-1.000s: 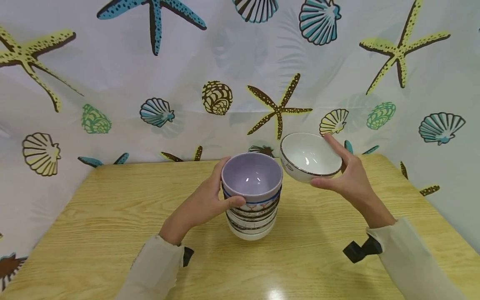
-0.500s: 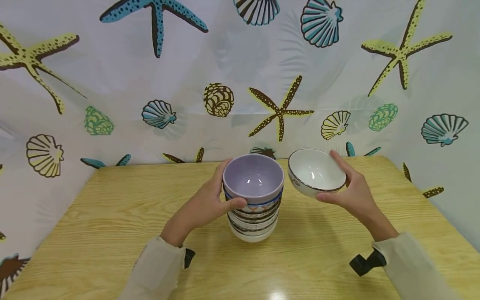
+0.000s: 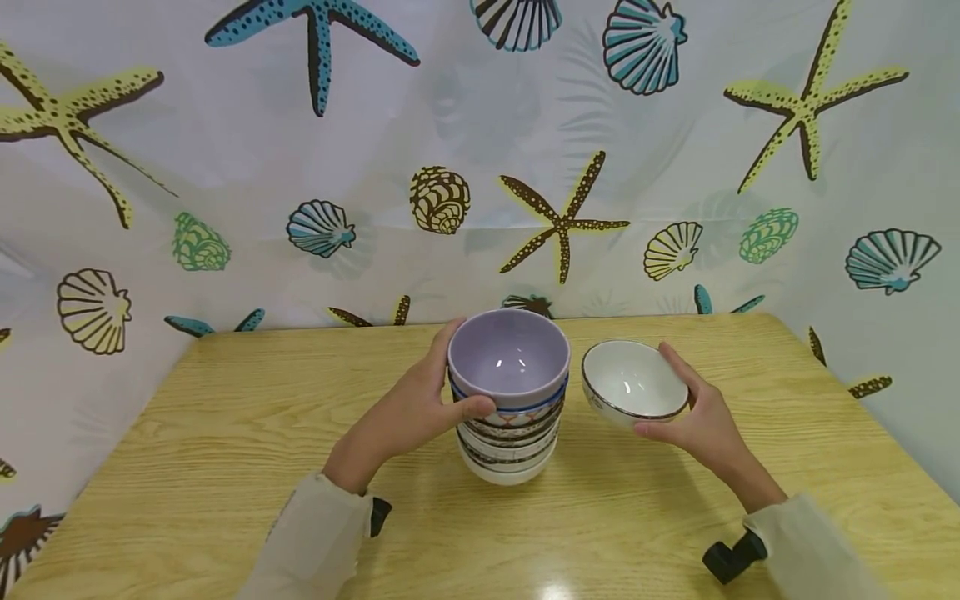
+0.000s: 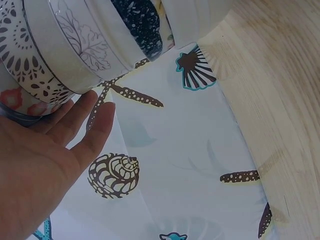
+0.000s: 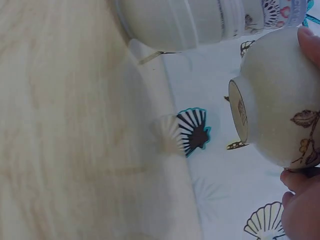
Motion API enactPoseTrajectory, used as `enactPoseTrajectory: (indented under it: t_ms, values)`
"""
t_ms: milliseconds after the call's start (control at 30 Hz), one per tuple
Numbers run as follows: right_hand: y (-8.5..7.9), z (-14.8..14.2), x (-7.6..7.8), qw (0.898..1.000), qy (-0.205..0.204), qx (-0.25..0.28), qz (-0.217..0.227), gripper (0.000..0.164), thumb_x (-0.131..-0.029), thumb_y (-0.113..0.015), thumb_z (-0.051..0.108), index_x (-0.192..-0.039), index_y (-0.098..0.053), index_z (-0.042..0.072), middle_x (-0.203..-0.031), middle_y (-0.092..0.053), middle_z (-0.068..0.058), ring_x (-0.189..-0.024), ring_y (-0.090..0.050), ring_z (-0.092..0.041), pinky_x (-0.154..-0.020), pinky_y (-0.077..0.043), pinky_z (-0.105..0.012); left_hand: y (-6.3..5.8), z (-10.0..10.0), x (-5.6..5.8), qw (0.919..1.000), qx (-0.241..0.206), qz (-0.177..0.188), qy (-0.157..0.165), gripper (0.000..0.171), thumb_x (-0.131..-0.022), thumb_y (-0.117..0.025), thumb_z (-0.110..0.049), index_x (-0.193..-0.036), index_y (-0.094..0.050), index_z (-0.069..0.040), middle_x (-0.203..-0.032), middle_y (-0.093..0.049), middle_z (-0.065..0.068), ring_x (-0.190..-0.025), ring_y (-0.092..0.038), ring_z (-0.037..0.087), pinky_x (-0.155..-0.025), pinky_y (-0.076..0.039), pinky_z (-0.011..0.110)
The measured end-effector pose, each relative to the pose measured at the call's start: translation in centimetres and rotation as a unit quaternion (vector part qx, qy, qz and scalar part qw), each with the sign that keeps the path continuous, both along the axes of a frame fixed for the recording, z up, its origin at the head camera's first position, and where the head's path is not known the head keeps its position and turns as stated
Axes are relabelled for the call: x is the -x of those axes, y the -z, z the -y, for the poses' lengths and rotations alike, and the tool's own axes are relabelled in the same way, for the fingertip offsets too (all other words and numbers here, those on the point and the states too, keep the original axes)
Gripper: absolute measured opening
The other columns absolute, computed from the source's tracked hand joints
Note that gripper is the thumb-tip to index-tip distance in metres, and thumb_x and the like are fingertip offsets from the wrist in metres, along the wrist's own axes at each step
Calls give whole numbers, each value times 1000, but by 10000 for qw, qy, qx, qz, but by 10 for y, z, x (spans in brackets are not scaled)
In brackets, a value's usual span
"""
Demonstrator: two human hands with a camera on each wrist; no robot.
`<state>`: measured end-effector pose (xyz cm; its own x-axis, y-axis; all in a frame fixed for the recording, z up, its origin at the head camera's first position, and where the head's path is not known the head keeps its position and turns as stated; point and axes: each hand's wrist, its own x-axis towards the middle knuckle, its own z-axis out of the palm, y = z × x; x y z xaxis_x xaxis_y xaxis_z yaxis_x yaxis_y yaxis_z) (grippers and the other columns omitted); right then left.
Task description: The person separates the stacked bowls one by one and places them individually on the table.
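A stack of bowls point(image 3: 507, 450) is in the middle of the table, topped by a lavender bowl point(image 3: 510, 354). My left hand point(image 3: 405, 412) grips the upper part of this stack from the left, thumb across the near side; in the left wrist view its fingers point(image 4: 92, 132) reach along patterned bowls. Right of the stack, my right hand point(image 3: 701, 425) holds a white bowl point(image 3: 633, 379) with a thin dark rim, tilted slightly toward me. In the right wrist view this bowl's foot point(image 5: 238, 112) is apart from the table, and a brown leaf pattern shows on its side.
The light wooden table point(image 3: 247, 450) extends to both sides and in front of the stack. Behind it hangs a white cloth point(image 3: 480, 108) printed with starfish and shells. Black wrist straps point(image 3: 735, 557) sit at the sleeve cuffs.
My right hand has lowered the white bowl toward the table and moved it slightly right, away from the stack. The left hand keeps its grip, and the stack has not visibly moved.
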<state>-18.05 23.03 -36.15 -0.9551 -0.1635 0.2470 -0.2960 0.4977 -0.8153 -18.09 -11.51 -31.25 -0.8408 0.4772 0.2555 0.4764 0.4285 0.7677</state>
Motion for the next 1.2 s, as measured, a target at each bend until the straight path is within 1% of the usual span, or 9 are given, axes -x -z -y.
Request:
enactPoseTrajectory:
  t_ms: [200, 500, 633, 733, 900, 967, 1033, 1200]
  values:
    - [16, -3, 0, 9999, -23, 9, 152, 102, -72, -83, 13, -152, -20, 3, -156, -22, -20, -135, -35, -41, -85, -33, 1, 0, -2, 0, 10000, -4, -21, 36, 108, -74, -62, -69, -153, -9, -17, -150, -33, 10, -135, -37, 30, -107, -35, 57]
    - [35, -5, -2, 9982, -204, 373, 412, 105, -72, -84, 12, -153, -17, 5, -157, -19, -20, -132, -38, -40, -85, -38, -2, -1, -4, 1, 9999, 8, -72, 106, 106, -75, -62, -68, -152, -9, -17, -149, -34, 9, -134, -39, 30, -106, -36, 56]
    - [41, -2, 0, 9976, -313, 453, 426, 106, -71, -84, 10, -153, -17, 5, -156, -21, -21, -132, -38, -40, -87, -39, -4, -1, -2, 0, 9999, 101, -11, 17, 105, -77, -64, -65, -153, -8, -17, -150, -33, 10, -135, -38, 30, -106, -36, 56]
    - [44, 2, 2, 9975, -430, 381, 417, 106, -71, -85, 13, -153, -17, 5, -156, -23, -20, -133, -38, -40, -91, -39, -8, -1, 1, -1, 9999, 132, 15, -69, 105, -77, -64, -64, -153, -7, -17, -150, -32, 10, -136, -37, 31, -106, -36, 56]
    - [45, 4, 4, 9974, -482, 317, 438, 107, -71, -85, 14, -152, -17, 4, -154, -26, -20, -133, -39, -39, -96, -42, -19, -3, 0, -1, 10000, 25, -51, 8, 105, -77, -65, -64, -152, -9, -17, -150, -32, 9, -135, -37, 30, -106, -35, 56]
    - [46, 3, 5, 9973, -474, 326, 465, 107, -70, -85, 14, -153, -17, 5, -154, -26, -20, -132, -39, -39, -97, -43, -20, -3, 0, 0, 10000, 5, -68, 39, 105, -77, -65, -64, -152, -10, -16, -150, -32, 9, -135, -37, 30, -106, -35, 56]
    - [48, 2, 5, 9970, -490, 346, 498, 107, -70, -85, 13, -153, -17, 6, -155, -25, -20, -133, -38, -39, -96, -42, -19, -2, -1, 1, 10000, 22, -67, 44, 105, -77, -65, -64, -152, -9, -16, -150, -32, 9, -136, -36, 30, -106, -35, 57]
    - [55, -1, 4, 9958, -571, 491, 527, 109, -69, -85, 11, -153, -16, 4, -156, -22, -20, -134, -35, -40, -92, -38, -9, 0, -1, 0, 10000, -12, 34, 85, 104, -78, -66, -61, -153, -8, -18, -151, -31, 8, -137, -34, 30, -107, -33, 57]
